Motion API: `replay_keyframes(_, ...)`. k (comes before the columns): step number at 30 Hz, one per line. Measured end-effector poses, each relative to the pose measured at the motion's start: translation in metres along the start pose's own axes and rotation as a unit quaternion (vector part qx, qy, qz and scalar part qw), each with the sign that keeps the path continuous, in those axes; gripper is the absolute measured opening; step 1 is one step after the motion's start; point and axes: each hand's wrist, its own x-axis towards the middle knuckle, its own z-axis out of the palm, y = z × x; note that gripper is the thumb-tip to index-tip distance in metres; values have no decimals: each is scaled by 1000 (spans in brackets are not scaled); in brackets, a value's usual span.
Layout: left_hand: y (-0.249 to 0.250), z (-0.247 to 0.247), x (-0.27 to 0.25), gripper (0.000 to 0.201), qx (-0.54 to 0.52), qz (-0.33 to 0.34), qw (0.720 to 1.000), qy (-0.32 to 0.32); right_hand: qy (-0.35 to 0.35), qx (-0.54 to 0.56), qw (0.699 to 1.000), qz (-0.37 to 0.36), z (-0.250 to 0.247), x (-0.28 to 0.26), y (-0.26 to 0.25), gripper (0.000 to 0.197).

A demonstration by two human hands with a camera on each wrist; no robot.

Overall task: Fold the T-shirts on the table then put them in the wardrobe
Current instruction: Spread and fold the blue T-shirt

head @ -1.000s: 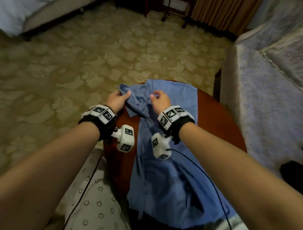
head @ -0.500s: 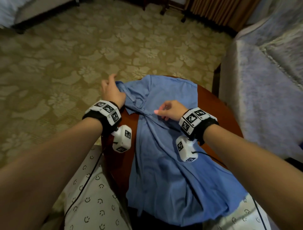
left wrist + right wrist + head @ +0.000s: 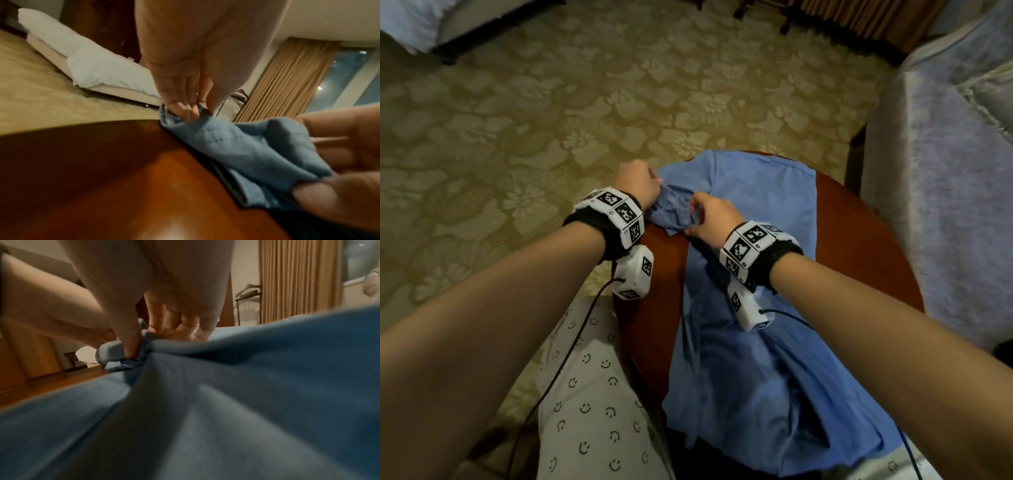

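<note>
Head view: both my left hand (image 3: 637, 183) and right hand (image 3: 711, 219) pinch the shirt (image 3: 753, 342) sleeve at the table's (image 3: 859, 240) far-left edge, shirt body running toward me.

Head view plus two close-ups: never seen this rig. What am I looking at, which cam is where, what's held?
No machine here: a person works bare-handed, with a camera on the head and one on each wrist. The wide picture is the head camera, looking down. A blue shirt lies spread over a round wooden table. The left hand and right hand each pinch a bunched part of it near the table's left edge. The close-ups look along each hand: the left wrist picture shows the fingers in the cloth, the right wrist picture its own grip.
</note>
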Motion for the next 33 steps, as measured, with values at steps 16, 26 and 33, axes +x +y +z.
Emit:
replay_keyframes(16, 19, -9, 21, 22, -208, -33, 976, 52, 39, -14, 993, -112, -16, -29, 13, 31)
replay_keyframes(26, -6, -6, 19, 35, -72, -39, 997, 14, 198, 107, 966, 131, -42, 15, 53, 25)
replay_keyframes(33, 17, 1, 17, 45, 96, 135, 986, 17, 259, -17, 943, 210, -73, 36, 109, 45)
